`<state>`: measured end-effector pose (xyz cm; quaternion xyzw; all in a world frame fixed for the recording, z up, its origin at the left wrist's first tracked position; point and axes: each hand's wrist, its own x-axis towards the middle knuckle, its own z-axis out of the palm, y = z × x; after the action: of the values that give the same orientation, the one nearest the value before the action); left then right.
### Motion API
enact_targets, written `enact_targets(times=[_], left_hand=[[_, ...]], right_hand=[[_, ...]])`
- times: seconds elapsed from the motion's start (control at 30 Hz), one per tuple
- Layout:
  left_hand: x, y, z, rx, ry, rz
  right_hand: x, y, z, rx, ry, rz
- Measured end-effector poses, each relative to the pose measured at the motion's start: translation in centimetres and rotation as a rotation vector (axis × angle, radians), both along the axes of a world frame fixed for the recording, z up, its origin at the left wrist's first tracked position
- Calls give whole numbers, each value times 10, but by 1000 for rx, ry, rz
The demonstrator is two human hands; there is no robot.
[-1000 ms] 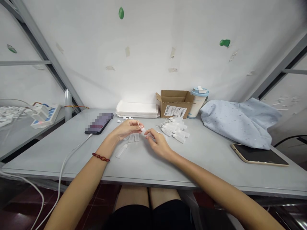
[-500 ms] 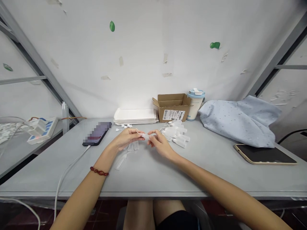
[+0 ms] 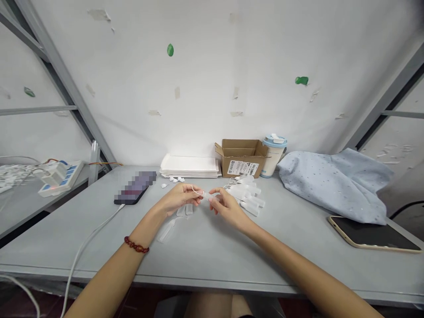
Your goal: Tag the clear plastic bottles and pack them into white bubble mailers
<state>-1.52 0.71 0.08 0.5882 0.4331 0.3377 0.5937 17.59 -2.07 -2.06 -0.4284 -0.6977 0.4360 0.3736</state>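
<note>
A small translucent plastic tube (image 3: 206, 194) spans the gap between my two hands above the table. My left hand (image 3: 180, 198) is closed in a pinch at its left end, where a thin white cord (image 3: 196, 189) loops up. Thumb and fingers of my right hand (image 3: 227, 208) grip the other end, covering much of it. Below my left hand lie several loose clear tubes (image 3: 167, 230). To the right of my right hand is a pile of similar tubes (image 3: 248, 194) with white cords. A few small white pieces (image 3: 177, 179) rest behind my left hand.
At the back stand a stack of white sheets or envelopes (image 3: 190, 167), an open cardboard box (image 3: 243, 160) and a lidded cup (image 3: 272, 157). A charging phone (image 3: 135, 189) lies left. Light-blue cloth (image 3: 334, 185) and another phone (image 3: 374, 234) are right; a power strip (image 3: 61, 179) sits far left.
The head view has shifted, so the scene sits slightly lower in the picture. Both hands keep hold of the same tube, with its cord loop now showing more clearly.
</note>
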Motion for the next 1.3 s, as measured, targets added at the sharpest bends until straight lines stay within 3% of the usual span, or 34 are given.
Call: enact_targets(times=[0.2, 0.37, 0.67, 0.9, 1.13, 1.3], left_hand=[[6, -5, 4, 82, 51, -6], [9, -6, 1, 37, 55, -34], [11, -6, -3, -16, 65, -68], [13, -9, -3, -21, 122, -57], [12, -9, -1, 132, 126, -93], [12, -8, -1, 112, 34, -72]], right_hand=[[6, 0, -1, 249, -271, -50], [7, -2, 0, 352, -437, -51], [3, -2, -9, 683, -645, -81], [4, 3, -15, 703, -660, -119], [3, 1, -11, 531, -630, -115], [3, 2, -12, 529, -588, -125]])
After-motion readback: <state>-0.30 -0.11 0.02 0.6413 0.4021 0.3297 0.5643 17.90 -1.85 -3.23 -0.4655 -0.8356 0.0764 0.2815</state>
